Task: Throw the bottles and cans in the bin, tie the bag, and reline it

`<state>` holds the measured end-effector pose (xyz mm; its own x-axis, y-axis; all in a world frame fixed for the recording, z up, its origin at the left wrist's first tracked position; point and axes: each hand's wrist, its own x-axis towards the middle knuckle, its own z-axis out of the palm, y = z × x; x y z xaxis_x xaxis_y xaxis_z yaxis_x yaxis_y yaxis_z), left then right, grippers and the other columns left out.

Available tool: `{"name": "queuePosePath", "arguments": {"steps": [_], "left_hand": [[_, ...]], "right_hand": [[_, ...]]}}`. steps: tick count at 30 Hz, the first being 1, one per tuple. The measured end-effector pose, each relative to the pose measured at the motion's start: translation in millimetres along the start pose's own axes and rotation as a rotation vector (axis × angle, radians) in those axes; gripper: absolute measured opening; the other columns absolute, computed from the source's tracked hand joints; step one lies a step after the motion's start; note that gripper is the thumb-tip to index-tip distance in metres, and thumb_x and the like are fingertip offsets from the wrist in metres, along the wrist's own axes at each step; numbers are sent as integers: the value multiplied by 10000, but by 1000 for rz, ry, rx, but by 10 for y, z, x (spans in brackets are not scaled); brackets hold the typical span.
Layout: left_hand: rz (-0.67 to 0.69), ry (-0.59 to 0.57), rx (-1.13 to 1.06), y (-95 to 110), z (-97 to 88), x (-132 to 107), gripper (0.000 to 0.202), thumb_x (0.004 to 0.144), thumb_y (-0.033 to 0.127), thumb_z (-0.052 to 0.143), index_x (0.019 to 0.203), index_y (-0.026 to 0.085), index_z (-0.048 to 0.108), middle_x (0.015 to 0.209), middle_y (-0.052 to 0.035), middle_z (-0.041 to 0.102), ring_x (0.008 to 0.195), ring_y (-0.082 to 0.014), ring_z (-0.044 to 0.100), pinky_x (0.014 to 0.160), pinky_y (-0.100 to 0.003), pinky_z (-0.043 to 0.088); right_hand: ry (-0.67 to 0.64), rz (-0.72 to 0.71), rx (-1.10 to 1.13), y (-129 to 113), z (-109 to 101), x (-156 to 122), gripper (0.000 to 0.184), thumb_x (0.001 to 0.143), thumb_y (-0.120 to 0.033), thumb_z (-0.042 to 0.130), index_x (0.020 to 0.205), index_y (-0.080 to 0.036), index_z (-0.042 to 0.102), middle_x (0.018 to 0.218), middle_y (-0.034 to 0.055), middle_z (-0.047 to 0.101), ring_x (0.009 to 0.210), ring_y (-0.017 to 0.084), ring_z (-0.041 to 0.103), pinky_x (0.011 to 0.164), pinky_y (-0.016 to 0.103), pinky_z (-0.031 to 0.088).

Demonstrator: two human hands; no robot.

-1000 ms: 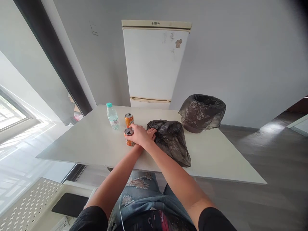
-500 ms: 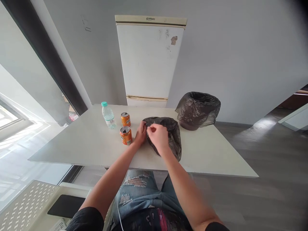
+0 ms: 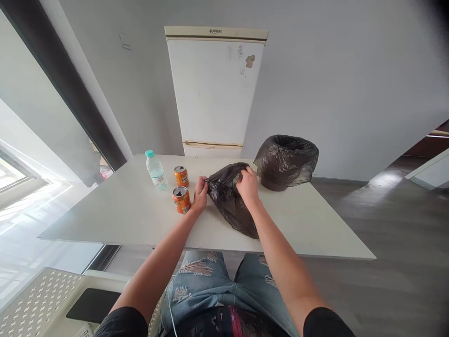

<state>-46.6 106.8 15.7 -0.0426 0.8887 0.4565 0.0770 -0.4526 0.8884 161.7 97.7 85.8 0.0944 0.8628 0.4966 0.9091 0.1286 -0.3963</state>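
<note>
A thin black plastic garbage bag (image 3: 231,201) lies crumpled on the table in front of me, its rim lifted and stretched between both hands. My left hand (image 3: 200,193) pinches the rim's left corner. On the other side, my right hand (image 3: 248,186) is closed on the rim's upper right part, fingertips partly hidden. Just left of my left hand stand two opened orange drink cans, a nearer can (image 3: 181,200) and a farther can (image 3: 181,176). Beside them is an upright clear bottle (image 3: 156,171) with a turquoise cap.
At the table's (image 3: 115,215) back right stands a bin (image 3: 286,161) lined with a black bag folded over its rim. A white fridge (image 3: 213,93) is behind the table. Lower left, a dark flat object (image 3: 93,305) rests on a pale perforated surface (image 3: 42,295).
My right hand has moved right and slightly up, away from my left hand, drawing the bag's rim wider. My left hand has shifted a little left.
</note>
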Motion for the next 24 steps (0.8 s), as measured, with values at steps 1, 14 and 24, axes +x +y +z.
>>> {"name": "queuePosePath", "arguments": {"steps": [1, 14, 24], "left_hand": [[-2, -7, 3, 3, 3, -2, 266, 1039, 518, 432, 1035, 255, 465, 864, -5, 506, 742, -163, 506, 670, -278, 477], [-86, 216, 222, -224, -51, 43, 107, 1025, 335, 452, 1050, 255, 517, 948, -30, 587, 898, -192, 579, 843, -325, 487], [-121, 199, 224, -284, -50, 53, 74, 982, 266, 485, 1015, 265, 551, 886, -9, 586, 856, -192, 575, 815, -312, 468]], "right_hand": [[-21, -54, -5, 25, 16, 2, 324, 919, -47, 468, 1069, -138, 740, 1342, 201, 609, 1245, 339, 582, 1053, 447, 514], [-386, -393, -202, 265, 152, 154, 514, 820, -67, 724, 1327, -132, 671, 1277, 234, 682, 1253, 408, 612, 1101, 531, 449], [-483, -367, -143, 488, -125, 17, 433, 829, -123, 701, 1261, -155, 684, 1198, 173, 725, 1114, 326, 700, 948, 386, 534]]}}
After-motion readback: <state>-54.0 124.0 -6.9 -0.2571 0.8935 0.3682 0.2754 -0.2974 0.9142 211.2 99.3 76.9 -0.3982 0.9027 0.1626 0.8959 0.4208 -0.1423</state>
